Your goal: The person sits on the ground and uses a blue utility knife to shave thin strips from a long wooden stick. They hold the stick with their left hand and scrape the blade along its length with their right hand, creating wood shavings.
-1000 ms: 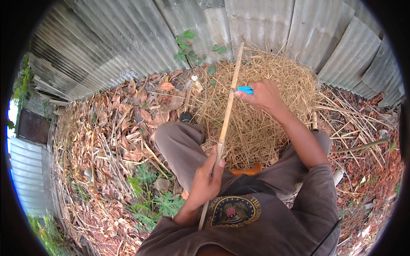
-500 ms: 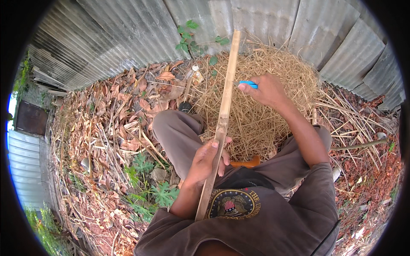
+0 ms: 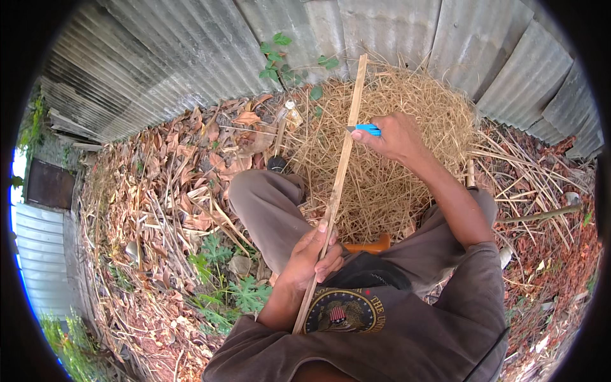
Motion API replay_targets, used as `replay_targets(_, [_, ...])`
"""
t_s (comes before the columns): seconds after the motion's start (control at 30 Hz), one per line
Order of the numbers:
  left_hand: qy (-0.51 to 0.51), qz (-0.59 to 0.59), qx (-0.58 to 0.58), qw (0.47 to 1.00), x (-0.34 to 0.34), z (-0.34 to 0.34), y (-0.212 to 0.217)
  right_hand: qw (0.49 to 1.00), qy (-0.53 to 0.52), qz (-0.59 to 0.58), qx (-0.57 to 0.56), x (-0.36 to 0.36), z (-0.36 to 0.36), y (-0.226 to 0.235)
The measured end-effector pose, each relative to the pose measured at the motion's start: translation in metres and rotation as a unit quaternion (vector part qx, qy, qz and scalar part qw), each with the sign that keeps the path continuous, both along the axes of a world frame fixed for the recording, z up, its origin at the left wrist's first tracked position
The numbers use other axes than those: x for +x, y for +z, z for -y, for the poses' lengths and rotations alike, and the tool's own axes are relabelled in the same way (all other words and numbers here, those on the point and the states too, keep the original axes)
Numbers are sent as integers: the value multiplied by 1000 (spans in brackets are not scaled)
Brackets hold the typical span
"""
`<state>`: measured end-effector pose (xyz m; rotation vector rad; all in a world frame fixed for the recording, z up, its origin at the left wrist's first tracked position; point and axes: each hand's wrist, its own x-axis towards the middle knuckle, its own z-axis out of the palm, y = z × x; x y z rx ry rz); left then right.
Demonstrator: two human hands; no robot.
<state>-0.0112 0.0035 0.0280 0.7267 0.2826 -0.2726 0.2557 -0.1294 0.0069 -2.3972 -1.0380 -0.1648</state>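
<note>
A long, narrow wooden strip (image 3: 344, 162) slants from my torso up over the pile of straw. Its lower part is gripped by my left hand (image 3: 312, 256), thumb on top and fingers curled round it; the bottom end rests against my shirt. My right hand (image 3: 399, 137) is closed on a blue utility knife (image 3: 367, 130). The short dark blade meets the strip's right edge in its upper part. Between my crossed legs lies an orange handle-like piece (image 3: 375, 244), partly hidden by my clothing.
Dry straw (image 3: 407, 95) is heaped ahead of me, against a corrugated metal fence (image 3: 394, 32). A wooden-handled tool with a dark head (image 3: 277, 163) lies by my left knee. Dry leaves (image 3: 172, 153) cover the ground on the left, and a stick (image 3: 541, 214) lies on the right.
The strip has been turned so its narrow edge shows more, and its far end has shifted slightly right. My left fingers have curled tighter round it. The knife has moved slightly nearer me.
</note>
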Motion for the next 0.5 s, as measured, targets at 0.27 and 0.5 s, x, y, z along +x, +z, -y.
replay_targets(0.27, [46, -13, -20, 999, -1, -7, -1, 987, 156, 33, -9, -57, -12, -3])
replay_targets(0.5, [23, -26, -43, 998, 2, -3, 4, 997, 45, 56, -13, 9, -2, -11])
